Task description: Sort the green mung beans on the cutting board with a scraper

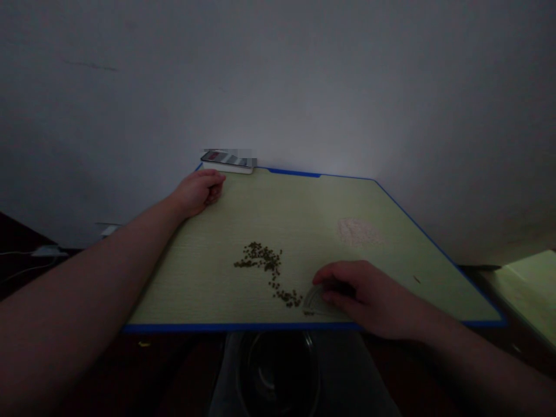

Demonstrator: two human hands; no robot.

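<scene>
A pale green table top (226,243) with a blue edge lies before me. My left hand (198,191) rests near its far left corner, fingers curled under into a loose fist, nothing visible in it. My right hand (369,295) sits near the front edge, fingers pinched on a small clear flat piece (313,301) that looks like a half-round scraper. A trail of small dark green grains (264,263) lies just left of that piece. A faint patch of pale grains (359,231) lies further back on the right.
A phone-like device on a white box (229,161) sits at the far left corner against the wall. A round glass bowl (278,370) stands below the front edge. A second greenish surface (530,289) shows at the right.
</scene>
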